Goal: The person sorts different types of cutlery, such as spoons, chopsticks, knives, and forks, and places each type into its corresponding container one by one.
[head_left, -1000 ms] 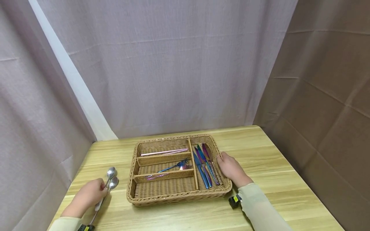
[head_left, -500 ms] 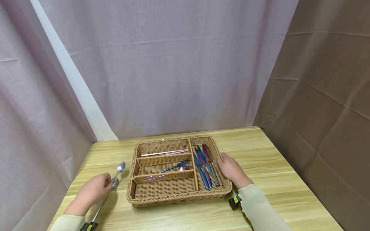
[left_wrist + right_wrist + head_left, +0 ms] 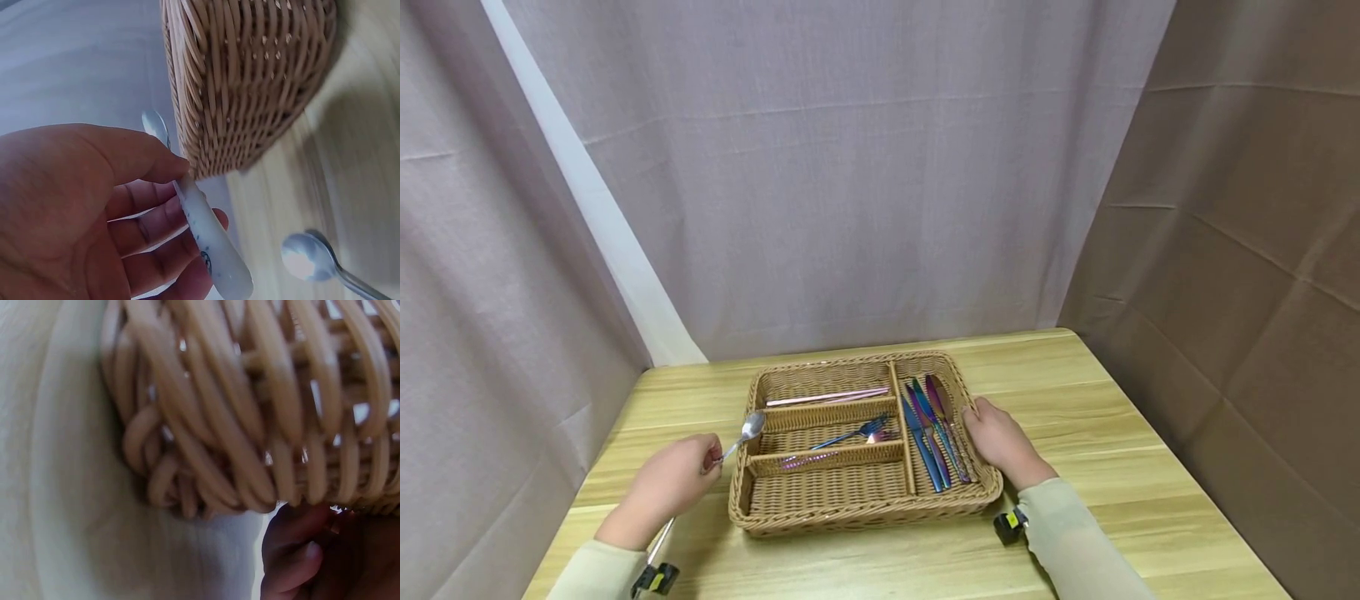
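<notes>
— Two hands, one tray. Start with the left hand.

— Item: spoon, silver bowl, pale handle. Thumb and fingers of that hand pinch the handle; the wrist view shows the handle crossing the curled fingers with the thumb on top. The bowl sticks out beyond the hand, up and to the right, over the tray's left rim beside the middle left compartment.

— Second spoon?

— Yes: another spoon lies on the table under the left hand, apart from it. In the head view only its handle end shows below the wrist.

— Tray?

— Wicker tray, mid-table, four compartments: three stacked on the left, one long on the right. Far left: pink chopsticks. Middle left: blue fork. The divider in front of it carries a pinkish piece I cannot identify. Near left: bare wicker. Right: knives, iridescent blue and purple, laid side by side.

— Right hand?

— Rests against the tray's right rim, just beside the knives. Wrist view shows fingertips under the woven edge. Whether the grip curls round the rim or merely presses, cannot tell.

— Surroundings?

— Grey curtain behind, brown one on the right.
</notes>
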Motion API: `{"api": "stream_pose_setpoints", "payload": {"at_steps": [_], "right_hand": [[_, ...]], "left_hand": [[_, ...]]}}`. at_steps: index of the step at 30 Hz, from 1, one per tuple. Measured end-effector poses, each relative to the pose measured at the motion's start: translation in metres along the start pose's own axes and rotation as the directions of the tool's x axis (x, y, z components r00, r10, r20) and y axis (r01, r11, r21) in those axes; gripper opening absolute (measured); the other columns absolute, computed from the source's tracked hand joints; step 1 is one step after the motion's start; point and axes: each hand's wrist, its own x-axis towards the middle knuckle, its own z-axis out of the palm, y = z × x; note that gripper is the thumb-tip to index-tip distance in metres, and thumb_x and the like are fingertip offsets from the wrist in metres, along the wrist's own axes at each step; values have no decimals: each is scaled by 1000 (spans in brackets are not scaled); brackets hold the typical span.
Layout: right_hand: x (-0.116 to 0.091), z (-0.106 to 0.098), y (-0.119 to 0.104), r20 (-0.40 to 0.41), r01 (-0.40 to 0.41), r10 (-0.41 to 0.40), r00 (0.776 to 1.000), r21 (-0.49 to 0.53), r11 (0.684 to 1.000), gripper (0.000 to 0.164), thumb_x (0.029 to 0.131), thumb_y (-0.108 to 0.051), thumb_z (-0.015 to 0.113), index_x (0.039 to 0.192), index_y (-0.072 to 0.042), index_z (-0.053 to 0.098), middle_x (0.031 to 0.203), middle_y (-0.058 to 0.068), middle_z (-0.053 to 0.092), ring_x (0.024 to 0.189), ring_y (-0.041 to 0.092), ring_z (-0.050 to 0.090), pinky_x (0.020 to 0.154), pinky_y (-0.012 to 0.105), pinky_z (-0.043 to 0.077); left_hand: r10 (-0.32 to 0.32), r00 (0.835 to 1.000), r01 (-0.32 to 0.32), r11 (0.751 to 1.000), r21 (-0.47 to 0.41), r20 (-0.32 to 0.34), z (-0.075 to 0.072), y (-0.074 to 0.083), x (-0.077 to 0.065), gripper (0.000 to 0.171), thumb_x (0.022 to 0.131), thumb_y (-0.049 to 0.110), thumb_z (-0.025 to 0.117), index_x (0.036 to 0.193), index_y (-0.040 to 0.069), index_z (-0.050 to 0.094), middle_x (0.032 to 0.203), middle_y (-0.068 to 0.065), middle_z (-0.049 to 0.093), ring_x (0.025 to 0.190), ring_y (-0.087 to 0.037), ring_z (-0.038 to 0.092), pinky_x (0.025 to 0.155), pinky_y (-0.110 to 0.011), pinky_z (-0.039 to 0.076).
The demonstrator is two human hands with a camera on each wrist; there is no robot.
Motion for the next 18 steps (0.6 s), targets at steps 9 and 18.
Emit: {"api": "stream_pose_setpoints", "payload": {"at_steps": [9,18], "right_hand": [[0,1,2,3,4,-4,1000,-1,1000,51,104,-39,32,133,0,48,130,29,58,116,45,53,99,63,43],[1,1,1,-1,6,-6,1000,1,1000,50,104,-39,32,131,-1,49,128,29,59,116,44,53,99,63,43]], "left_hand": [[62,998,-62,998,7,-28,2,24,13,10,78,18,71,79,23,62,74,8,62,61,-10,50,54,-36,48],[122,992,-121,992,16,-26,4,50,25,11,77,16,70,78,22,61,67,7,52,57,-10,44,49,-32,40]]}}
